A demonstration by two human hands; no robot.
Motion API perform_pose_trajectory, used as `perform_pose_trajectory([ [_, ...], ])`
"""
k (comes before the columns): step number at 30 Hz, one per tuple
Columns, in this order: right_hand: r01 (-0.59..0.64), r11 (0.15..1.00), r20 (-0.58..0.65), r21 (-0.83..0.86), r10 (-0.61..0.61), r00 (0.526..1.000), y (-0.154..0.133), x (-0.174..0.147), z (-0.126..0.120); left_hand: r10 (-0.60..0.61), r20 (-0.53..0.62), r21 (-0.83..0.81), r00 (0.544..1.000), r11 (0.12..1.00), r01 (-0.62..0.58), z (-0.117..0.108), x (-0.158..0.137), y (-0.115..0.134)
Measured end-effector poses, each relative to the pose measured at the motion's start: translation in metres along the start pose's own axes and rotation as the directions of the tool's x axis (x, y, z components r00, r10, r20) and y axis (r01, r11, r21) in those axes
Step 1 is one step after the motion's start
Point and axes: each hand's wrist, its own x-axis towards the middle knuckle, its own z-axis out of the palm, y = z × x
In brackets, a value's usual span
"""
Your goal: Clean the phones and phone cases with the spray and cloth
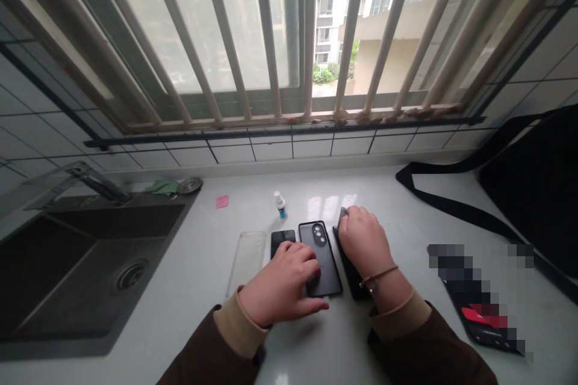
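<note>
Pressing over a dark slab (354, 283) on the pale bench (153, 307), the right hand (365, 237) has its fingers bunched on a grey cloth (344, 212), which peeps out past the fingertips at the slab's far end. The left hand (286, 283) is palm down with its thumb spread well apart from its curled fingers, gripping nothing that shows. It lies across a glossy black panel (283, 236) and the near left part of a phone-shaped piece (332, 274) with a camera block; whether its fingertips touch either one, I cannot tell. The phone-shaped piece sits between the panel and the slab, its camera end toward the window (235, 60). To the panel's left lies a clear case (247, 255), partly behind the left wrist. Beyond the row, a small spray bottle (280, 206) stands upright, with a pink note (222, 201) flat to its left. Further left is a dark sink (81, 289), a green rag (162, 187) and a metal strainer (190, 184) side by side at its far edge. On the right, a black bag (537, 174) trails its strap across the bench, near a partly pixelated dark object (487, 334) with a red patch.
</note>
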Motion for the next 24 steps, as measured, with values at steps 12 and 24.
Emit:
perform_pose_trajectory([
  [12, -0.011, 0.997, 0.087, -0.078, 0.017, 0.996, 0.007, 0.004, 0.009, 0.015, -0.134, 0.226, 0.991, 0.974, 0.016, 0.049, 0.038, 0.041],
  [24, 0.081, 0.993, 0.030, -0.081, -0.079, 0.996, 0.011, 0.002, 0.007, 0.031, -0.188, 0.236, 0.982, 0.972, 0.015, 0.062, 0.042, 0.043],
])
